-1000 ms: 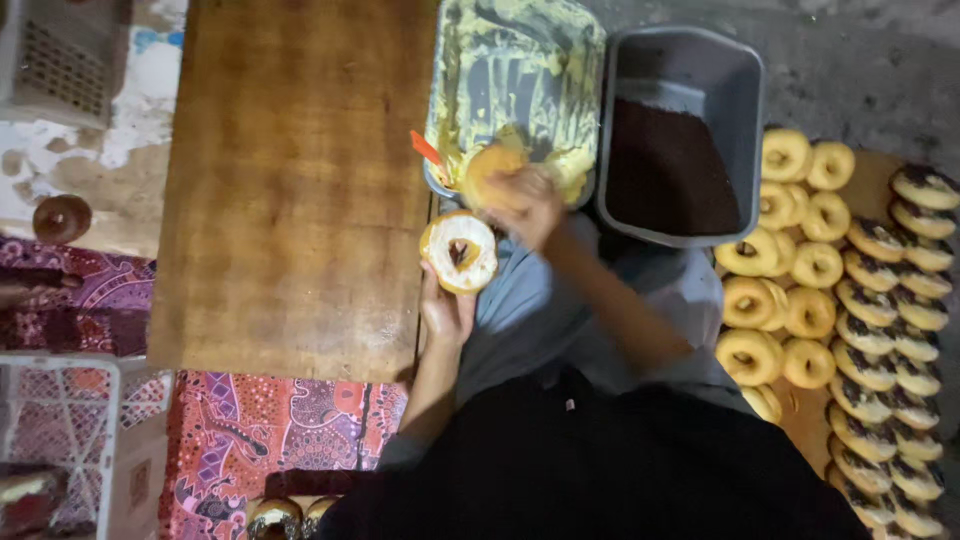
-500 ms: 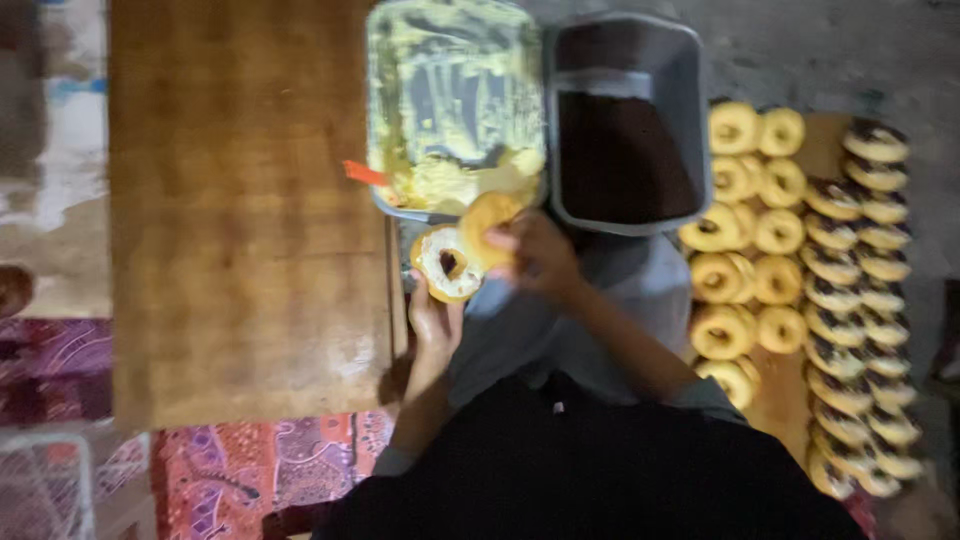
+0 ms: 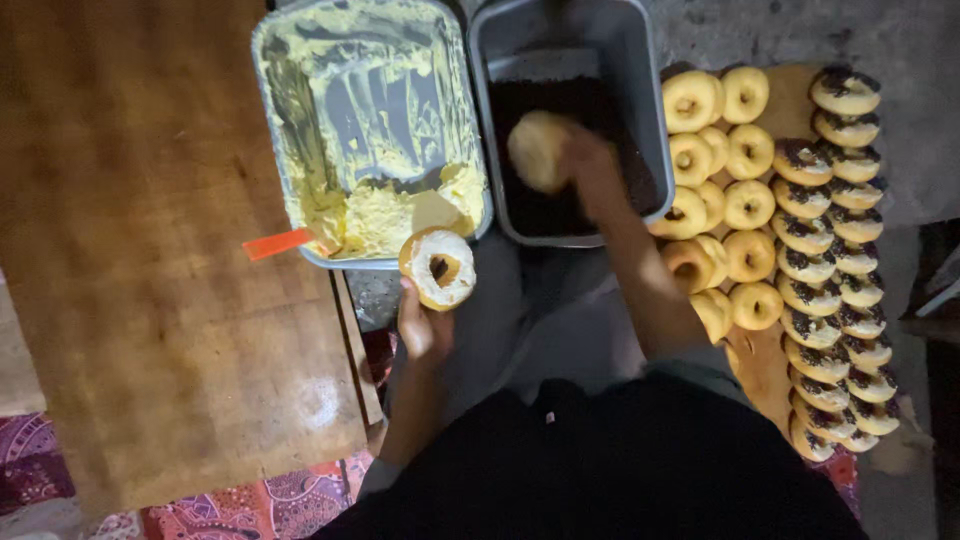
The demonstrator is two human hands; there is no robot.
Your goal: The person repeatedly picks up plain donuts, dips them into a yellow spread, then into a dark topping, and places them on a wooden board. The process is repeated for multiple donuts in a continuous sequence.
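Note:
My left hand (image 3: 423,325) holds a doughnut (image 3: 439,268) spread with pale cream, just below the near edge of a metal tray of yellow cream (image 3: 300,60). My right hand (image 3: 588,160) grips another doughnut (image 3: 538,150) over the grey tub (image 3: 640,60) of dark chocolate sprinkles (image 3: 600,195). That doughnut is blurred.
A spatula with an orange handle (image 3: 278,243) lies in the cream tray. To the right, a wooden board (image 3: 790,95) carries several plain doughnuts (image 3: 745,205) and a row of sprinkle-topped ones (image 3: 830,260). A wooden table (image 3: 130,280) is at left, above patterned cloth (image 3: 250,505).
My right hand has carried its doughnut from beside the cream tray over to the sprinkle tub. The left hand still holds its creamed doughnut. The camera view has shifted.

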